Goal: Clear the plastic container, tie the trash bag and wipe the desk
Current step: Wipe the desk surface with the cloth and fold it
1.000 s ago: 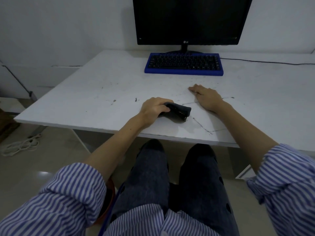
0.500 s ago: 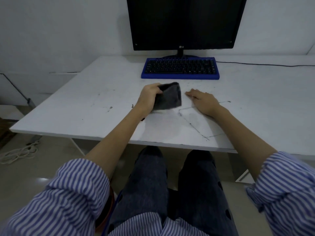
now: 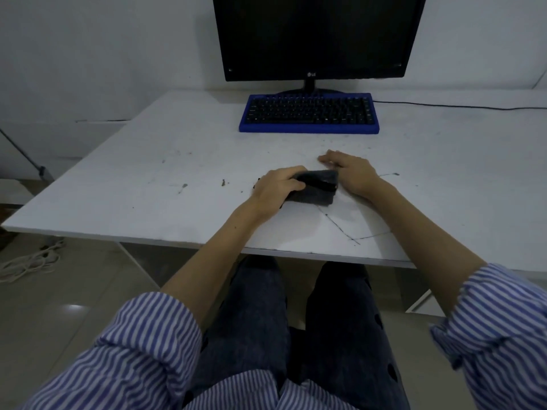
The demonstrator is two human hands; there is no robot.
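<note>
A folded dark grey cloth (image 3: 316,189) lies on the white desk (image 3: 148,196), near the front edge and in front of the keyboard. My left hand (image 3: 276,187) grips the cloth's left end and presses it onto the desktop. My right hand (image 3: 350,171) rests flat on the desk just right of the cloth, fingers spread and touching its far right corner. Dark specks and smears (image 3: 223,182) mark the desktop left of my left hand. Thin dark scratch lines (image 3: 343,230) run across the desk near the front edge. No plastic container or trash bag is in view.
A blue keyboard (image 3: 309,113) sits at the back of the desk under a black monitor (image 3: 316,37). A black cable (image 3: 458,106) runs right from the keyboard. White rope (image 3: 26,261) lies on the floor at the left. My knees are under the desk's front edge.
My left hand lifted the cloth up off the desk toward the keyboard, then brought it back down onto the desktop beside my right hand. My right hand has stayed flat.
</note>
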